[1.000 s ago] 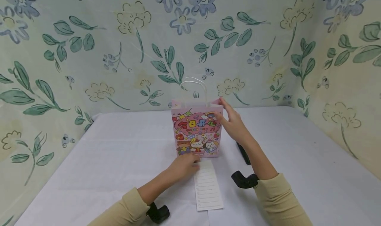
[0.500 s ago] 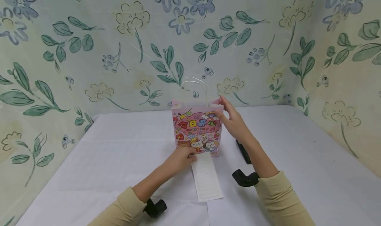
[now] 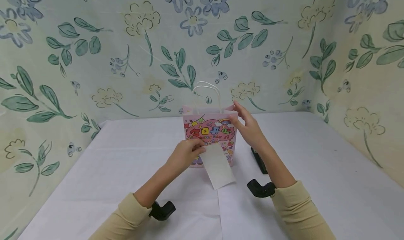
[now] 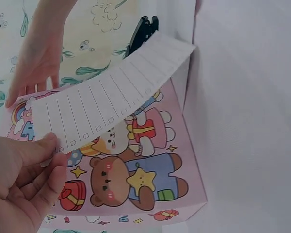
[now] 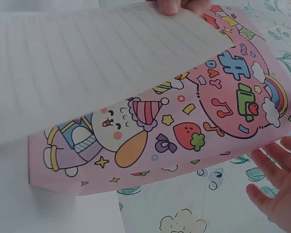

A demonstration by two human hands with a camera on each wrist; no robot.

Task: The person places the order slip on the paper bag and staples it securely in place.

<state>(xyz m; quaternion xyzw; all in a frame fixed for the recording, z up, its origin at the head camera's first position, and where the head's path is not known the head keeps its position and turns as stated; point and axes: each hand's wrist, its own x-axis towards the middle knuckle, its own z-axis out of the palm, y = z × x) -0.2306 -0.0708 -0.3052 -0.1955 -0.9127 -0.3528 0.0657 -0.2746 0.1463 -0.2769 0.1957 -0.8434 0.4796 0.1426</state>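
A pink paper gift bag [image 3: 189, 127] with cartoon animals and white handles stands upright on the table. My left hand [image 3: 183, 155] pinches one end of a strip of lined checklist paper [image 3: 219, 168] between thumb and fingers. That paper [image 4: 102, 94] is raised in front of the bag, bowing slightly, its far end hanging lower and toward me. My right hand [image 3: 252, 129] holds the bag's upper right side, thumb at the front corner and a finger at the back corner. The bag's inside is hidden.
A black elongated object [image 3: 259, 161] lies right of the bag, partly behind my right forearm. Black angled pieces [image 3: 162, 211] are worn at both wrists. The table [image 3: 126, 170] has a white cloth. Flowered fabric [image 3: 135, 78] rises behind and at the sides.
My left hand has picked the paper strip up off the table and moved it up and away from me, in front of the bag. The right hand stays at the bag's corner.
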